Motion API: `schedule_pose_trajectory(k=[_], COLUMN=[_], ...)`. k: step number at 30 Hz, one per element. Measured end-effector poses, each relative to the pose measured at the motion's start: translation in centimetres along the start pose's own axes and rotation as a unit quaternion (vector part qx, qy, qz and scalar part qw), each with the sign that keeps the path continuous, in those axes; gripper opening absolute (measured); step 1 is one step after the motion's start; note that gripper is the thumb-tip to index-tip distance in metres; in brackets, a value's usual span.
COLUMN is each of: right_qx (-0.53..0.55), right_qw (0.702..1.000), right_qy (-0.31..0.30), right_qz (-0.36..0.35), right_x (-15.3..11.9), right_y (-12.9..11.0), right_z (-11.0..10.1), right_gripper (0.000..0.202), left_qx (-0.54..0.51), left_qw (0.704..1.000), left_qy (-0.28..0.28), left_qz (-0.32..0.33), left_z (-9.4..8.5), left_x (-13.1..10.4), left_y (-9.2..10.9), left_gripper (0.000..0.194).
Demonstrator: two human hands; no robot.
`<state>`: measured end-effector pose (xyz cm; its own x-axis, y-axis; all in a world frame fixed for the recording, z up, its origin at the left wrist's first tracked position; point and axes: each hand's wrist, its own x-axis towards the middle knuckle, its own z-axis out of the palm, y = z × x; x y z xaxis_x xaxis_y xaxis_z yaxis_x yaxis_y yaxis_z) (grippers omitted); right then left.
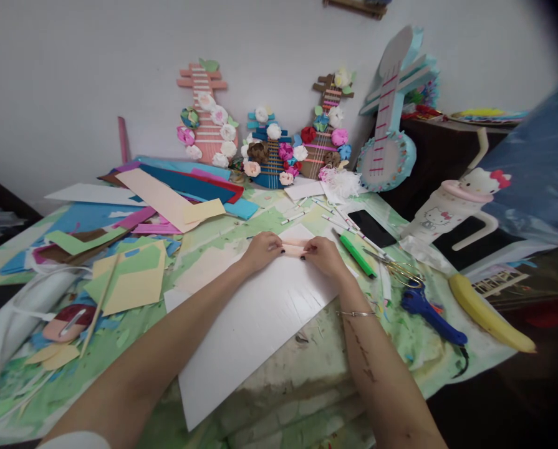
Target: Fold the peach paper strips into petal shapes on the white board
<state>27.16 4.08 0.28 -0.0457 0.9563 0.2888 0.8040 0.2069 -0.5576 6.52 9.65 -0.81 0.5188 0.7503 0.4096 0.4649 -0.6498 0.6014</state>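
Between my two hands stretches a small strip of pale pink paper (pixel 294 247), held just above a white board (pixel 255 318). My left hand (pixel 262 251) pinches its left end with thumb and fingers. The right end is pinched in my right hand (pixel 324 255). Both hands are close together over the board's far part. Beside my right hand lie a green marker or cutter (pixel 357 254) and a pair of scissors (pixel 400 269). A larger sheet of pale pink paper (pixel 208 268) lies partly under the board, left of my left hand.
Coloured paper sheets (pixel 180 187) pile up at the back left. Several flower-decorated paper instruments (pixel 272 156) lean on the wall. At right are a phone (pixel 370 227), a blue glue gun (pixel 431 312), a banana (pixel 489 315) and a tumbler (pixel 451 209) with a straw.
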Motion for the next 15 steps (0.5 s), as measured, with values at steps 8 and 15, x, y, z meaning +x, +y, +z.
schedule_pose_trajectory(k=[8,15], right_qx=[0.035,0.059], right_qw=[0.998,0.997], right_qy=[0.014,-0.03], right_qz=[-0.054,-0.042], right_x=[0.2,-0.3], right_y=[-0.5,-0.7], right_z=[0.5,-0.1], right_gripper=[0.016,0.01], left_qx=[0.002,-0.009], left_qw=[1.0,1.0], left_qy=[-0.005,0.009], left_qz=[0.027,0.024], left_z=[-1.2,-1.0], left_x=[-1.9,-2.5], left_y=[-0.4,-0.3], left_gripper=[0.003,0.004])
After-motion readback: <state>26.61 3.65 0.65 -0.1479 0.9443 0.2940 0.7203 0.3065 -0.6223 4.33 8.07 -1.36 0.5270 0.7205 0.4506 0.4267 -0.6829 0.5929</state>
